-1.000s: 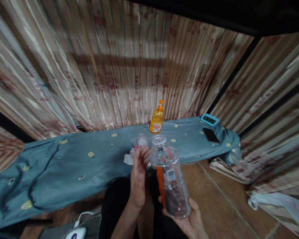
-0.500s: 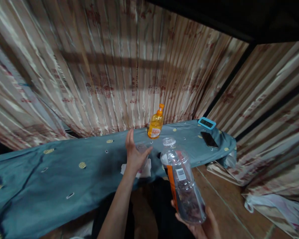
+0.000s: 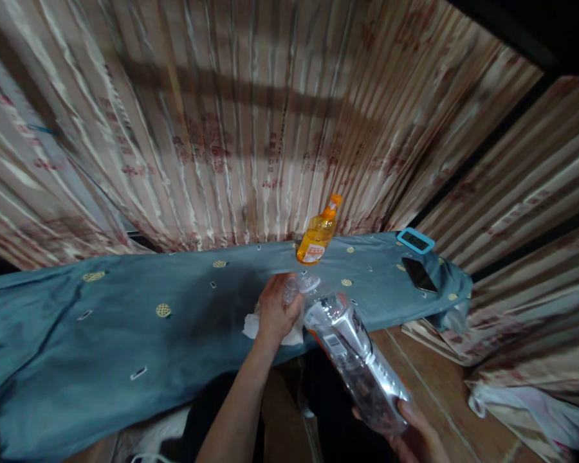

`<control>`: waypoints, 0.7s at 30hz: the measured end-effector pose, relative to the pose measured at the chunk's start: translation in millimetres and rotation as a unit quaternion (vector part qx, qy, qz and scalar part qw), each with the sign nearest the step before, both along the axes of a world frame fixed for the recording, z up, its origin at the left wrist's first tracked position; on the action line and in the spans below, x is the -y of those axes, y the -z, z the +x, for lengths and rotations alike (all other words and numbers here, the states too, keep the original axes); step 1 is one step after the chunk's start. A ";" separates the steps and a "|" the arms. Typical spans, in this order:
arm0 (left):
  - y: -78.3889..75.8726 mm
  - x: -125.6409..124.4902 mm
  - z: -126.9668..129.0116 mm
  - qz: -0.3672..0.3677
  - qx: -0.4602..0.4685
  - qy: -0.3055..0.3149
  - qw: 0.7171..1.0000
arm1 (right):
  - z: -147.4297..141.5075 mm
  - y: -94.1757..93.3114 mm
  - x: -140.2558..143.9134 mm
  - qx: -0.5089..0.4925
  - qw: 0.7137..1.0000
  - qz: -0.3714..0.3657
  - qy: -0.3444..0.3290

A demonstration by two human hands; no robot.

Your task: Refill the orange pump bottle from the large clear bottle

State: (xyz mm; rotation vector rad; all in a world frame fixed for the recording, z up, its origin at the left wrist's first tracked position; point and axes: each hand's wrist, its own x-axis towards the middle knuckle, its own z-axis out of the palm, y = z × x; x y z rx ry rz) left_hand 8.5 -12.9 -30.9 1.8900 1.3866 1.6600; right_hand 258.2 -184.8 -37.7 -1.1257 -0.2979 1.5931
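Observation:
My left hand [image 3: 277,308] is closed around a small clear plastic cup [image 3: 292,290], mostly hidden by the fingers. Its rim is right by the mouth of a large clear plastic bottle [image 3: 354,360]; whether they touch I cannot tell. With my right hand [image 3: 415,431] I grip the bottle near its base. The bottle leans, neck toward the cup, and bears an orange label strip and a white barcode patch. What it contains is hard to make out. Under my left hand lies crumpled white tissue [image 3: 251,326].
A pump bottle of orange liquid [image 3: 317,236] stands at the back of the narrow surface with a teal cloth [image 3: 125,308]. A blue-framed digital clock [image 3: 415,240] and a black phone [image 3: 419,274] lie at the right. Patterned curtains [image 3: 251,128] hang behind.
My left hand has closed on the cup, which stood over the tissue, and brought it to the bottle's mouth. The bottle has tilted further left. The view has shifted slightly.

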 end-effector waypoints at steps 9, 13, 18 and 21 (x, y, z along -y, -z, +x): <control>-2.3 1.8 0.1 -0.025 -0.027 -0.003 0.999 | 8.1 -25.0 3.1 0.053 0.998 -0.017 0.028; -1.5 2.7 0.9 -0.026 -0.030 -0.005 0.999 | 8.5 -33.8 7.6 0.065 0.997 -0.016 0.032; -1.6 2.5 3.3 -0.014 -0.016 -0.005 1.000 | 20.2 -33.7 18.0 0.067 0.998 -0.013 0.017; -3.0 3.1 3.2 -0.022 -0.014 -0.002 1.000 | 33.8 -30.9 25.0 0.065 0.998 -0.005 -0.004</control>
